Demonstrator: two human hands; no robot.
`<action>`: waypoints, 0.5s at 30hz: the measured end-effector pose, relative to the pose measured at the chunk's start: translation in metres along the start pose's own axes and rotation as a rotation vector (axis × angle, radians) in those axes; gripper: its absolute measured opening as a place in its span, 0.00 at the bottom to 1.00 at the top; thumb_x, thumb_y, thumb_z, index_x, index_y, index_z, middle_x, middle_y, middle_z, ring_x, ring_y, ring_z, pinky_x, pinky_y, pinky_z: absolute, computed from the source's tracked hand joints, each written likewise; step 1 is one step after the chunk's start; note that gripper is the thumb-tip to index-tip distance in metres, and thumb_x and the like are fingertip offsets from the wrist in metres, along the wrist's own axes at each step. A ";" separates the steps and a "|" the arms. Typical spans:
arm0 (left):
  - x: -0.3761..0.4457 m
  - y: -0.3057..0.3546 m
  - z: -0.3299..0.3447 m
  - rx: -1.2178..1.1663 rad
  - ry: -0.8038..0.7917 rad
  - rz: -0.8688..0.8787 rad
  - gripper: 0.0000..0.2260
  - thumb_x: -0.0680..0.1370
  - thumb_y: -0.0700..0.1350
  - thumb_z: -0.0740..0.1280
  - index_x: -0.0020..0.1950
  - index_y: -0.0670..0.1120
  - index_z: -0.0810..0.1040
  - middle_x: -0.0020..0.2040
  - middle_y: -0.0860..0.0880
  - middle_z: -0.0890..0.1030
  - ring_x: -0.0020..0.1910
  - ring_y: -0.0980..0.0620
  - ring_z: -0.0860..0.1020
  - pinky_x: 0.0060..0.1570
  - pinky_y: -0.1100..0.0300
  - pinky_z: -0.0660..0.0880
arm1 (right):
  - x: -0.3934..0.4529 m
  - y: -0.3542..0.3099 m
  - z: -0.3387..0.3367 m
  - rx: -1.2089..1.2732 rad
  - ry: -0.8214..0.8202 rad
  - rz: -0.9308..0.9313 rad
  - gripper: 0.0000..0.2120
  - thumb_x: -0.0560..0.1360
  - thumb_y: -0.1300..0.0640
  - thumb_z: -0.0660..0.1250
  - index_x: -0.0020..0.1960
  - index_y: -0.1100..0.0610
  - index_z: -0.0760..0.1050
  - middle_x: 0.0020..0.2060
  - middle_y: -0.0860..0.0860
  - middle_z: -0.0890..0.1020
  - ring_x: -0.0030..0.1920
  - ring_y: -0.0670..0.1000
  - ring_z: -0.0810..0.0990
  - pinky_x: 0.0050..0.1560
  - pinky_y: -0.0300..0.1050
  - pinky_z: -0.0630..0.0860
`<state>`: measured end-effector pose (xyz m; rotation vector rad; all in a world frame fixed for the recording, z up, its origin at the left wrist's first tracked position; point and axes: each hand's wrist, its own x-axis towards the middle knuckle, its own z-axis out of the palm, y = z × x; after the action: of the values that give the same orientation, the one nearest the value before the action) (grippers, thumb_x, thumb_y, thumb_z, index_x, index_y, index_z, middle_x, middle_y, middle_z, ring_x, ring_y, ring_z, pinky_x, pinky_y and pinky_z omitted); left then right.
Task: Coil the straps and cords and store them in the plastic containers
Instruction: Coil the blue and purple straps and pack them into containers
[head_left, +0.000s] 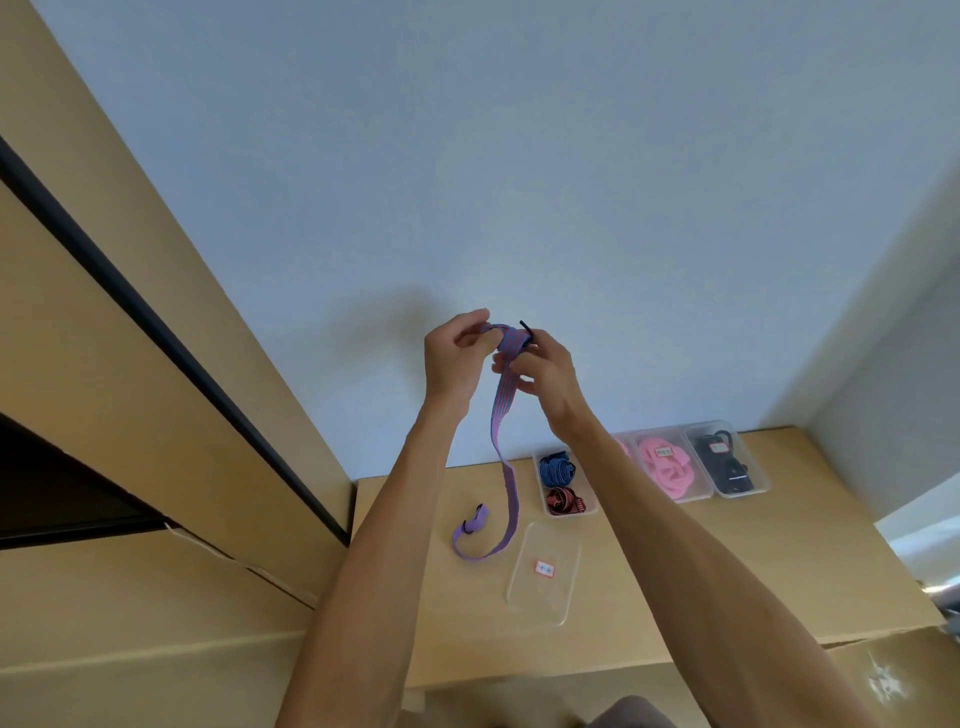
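Observation:
I hold a purple strap (503, 415) up in front of the wall. Its upper end is wound into a small coil between both hands. My left hand (453, 358) pinches the coil from the left, and my right hand (540, 374) grips it from the right, with a black hook sticking up above the fingers. The rest of the strap hangs down to the wooden shelf (675, 571), where its tail curls round to a black hook. A clear container (719, 457) holding pink cords and a container (563, 486) with blue and red coils stand at the back.
A clear lid (543, 571) with a small label lies flat on the shelf near the strap's tail. Another container (727, 460) with black cords stands at the far right of the row. A tall wooden cabinet side (156, 364) rises on the left.

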<state>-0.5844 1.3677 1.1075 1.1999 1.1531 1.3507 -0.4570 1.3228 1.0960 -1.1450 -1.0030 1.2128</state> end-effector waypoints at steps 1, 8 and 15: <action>0.000 0.004 0.002 0.064 0.005 0.055 0.11 0.73 0.34 0.73 0.54 0.44 0.83 0.43 0.50 0.84 0.44 0.53 0.84 0.50 0.61 0.80 | 0.000 -0.005 0.002 -0.012 0.005 -0.013 0.15 0.71 0.60 0.65 0.57 0.60 0.77 0.49 0.60 0.83 0.49 0.56 0.85 0.48 0.47 0.82; -0.008 0.021 0.009 0.366 -0.103 -0.119 0.13 0.78 0.55 0.64 0.52 0.47 0.81 0.41 0.47 0.86 0.30 0.54 0.81 0.31 0.63 0.74 | -0.004 -0.019 0.000 0.006 0.117 -0.178 0.12 0.75 0.68 0.66 0.57 0.61 0.79 0.43 0.56 0.85 0.43 0.55 0.84 0.45 0.55 0.84; -0.014 0.019 0.007 0.020 -0.119 -0.268 0.02 0.75 0.36 0.70 0.45 0.40 0.83 0.34 0.45 0.83 0.30 0.50 0.79 0.34 0.63 0.76 | -0.010 -0.006 -0.017 0.026 0.101 -0.074 0.21 0.72 0.70 0.63 0.62 0.58 0.79 0.46 0.53 0.85 0.43 0.52 0.84 0.47 0.49 0.82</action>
<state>-0.5780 1.3524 1.1250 1.0812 1.1969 1.0550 -0.4405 1.3114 1.0991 -1.1284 -0.9427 1.0959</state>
